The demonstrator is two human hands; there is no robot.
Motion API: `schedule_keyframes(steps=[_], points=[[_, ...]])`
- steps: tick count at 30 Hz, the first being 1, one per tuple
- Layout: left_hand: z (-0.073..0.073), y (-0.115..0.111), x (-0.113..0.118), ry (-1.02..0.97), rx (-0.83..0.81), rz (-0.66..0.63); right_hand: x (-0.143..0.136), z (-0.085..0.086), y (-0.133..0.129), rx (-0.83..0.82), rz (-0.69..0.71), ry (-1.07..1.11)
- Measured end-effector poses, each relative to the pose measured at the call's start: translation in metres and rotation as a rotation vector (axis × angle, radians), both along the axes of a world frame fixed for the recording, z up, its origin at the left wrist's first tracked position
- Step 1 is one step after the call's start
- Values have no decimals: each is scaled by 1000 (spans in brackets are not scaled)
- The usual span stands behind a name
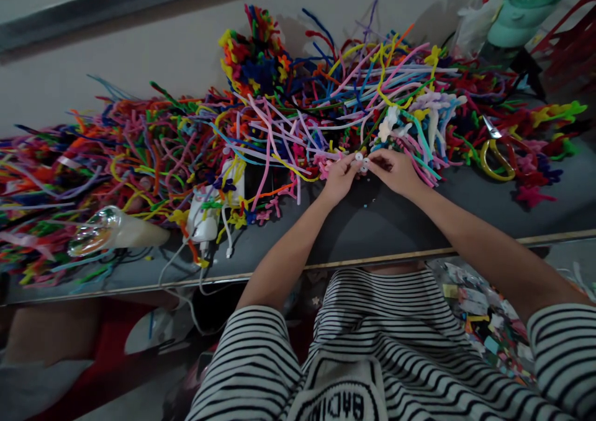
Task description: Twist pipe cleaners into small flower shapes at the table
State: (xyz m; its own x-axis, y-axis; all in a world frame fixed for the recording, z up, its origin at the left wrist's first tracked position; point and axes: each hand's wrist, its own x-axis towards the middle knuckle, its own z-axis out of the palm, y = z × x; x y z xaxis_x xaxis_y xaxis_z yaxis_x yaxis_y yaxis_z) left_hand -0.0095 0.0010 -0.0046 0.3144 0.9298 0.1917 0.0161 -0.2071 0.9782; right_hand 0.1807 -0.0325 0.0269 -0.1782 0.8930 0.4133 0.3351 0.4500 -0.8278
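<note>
My left hand [341,176] and my right hand [395,170] meet above the front part of the dark table. Their fingers are pinched together on a small white piece [360,159] made of rounded parts with darker centres. Its exact kind is too small to tell. Just left of my left fingertips lie pink fuzzy pipe cleaner shapes [325,164]. Behind my right hand rises a white pipe cleaner flower [387,123]. A few tiny bits [365,205] lie on the table below my hands.
A long heap of coloured pipe cleaners [153,135] runs along the wall. Yellow-handled scissors [496,158] lie to the right. On the left are a white charger [203,215] with cables and a pale bottle-like object [139,231]. The table's edge [382,259] is close to me.
</note>
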Motion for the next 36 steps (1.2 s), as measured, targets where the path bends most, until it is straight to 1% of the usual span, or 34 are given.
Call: schedule_keyframes(steps=[3, 6, 8, 12, 16, 20, 28, 32, 36], points=[[-3, 2, 0, -3, -9, 48, 0, -1, 1, 98, -41, -90], [-1, 0, -1, 14, 25, 98, 1, -4, 2, 194, -76, -178], [1, -2, -2, 42, 60, 98, 1, -6, 2, 237, -81, -213], [5, -3, -3, 121, 91, 85, 1, -7, 1, 283, -90, -213], [4, -1, -4, 177, 97, 88, 2, -6, 2, 255, -69, -234], [5, 1, -5, 175, 58, 34, 5, -5, 4, 213, -32, -249], [6, 2, -8, 149, 21, -26, 8, -10, 6, 181, -2, -203], [3, 3, -8, 167, 34, -23, 8, -11, 7, 155, 16, -206], [3, 4, -8, 187, 42, 0, 8, -9, 6, 165, 37, -186]])
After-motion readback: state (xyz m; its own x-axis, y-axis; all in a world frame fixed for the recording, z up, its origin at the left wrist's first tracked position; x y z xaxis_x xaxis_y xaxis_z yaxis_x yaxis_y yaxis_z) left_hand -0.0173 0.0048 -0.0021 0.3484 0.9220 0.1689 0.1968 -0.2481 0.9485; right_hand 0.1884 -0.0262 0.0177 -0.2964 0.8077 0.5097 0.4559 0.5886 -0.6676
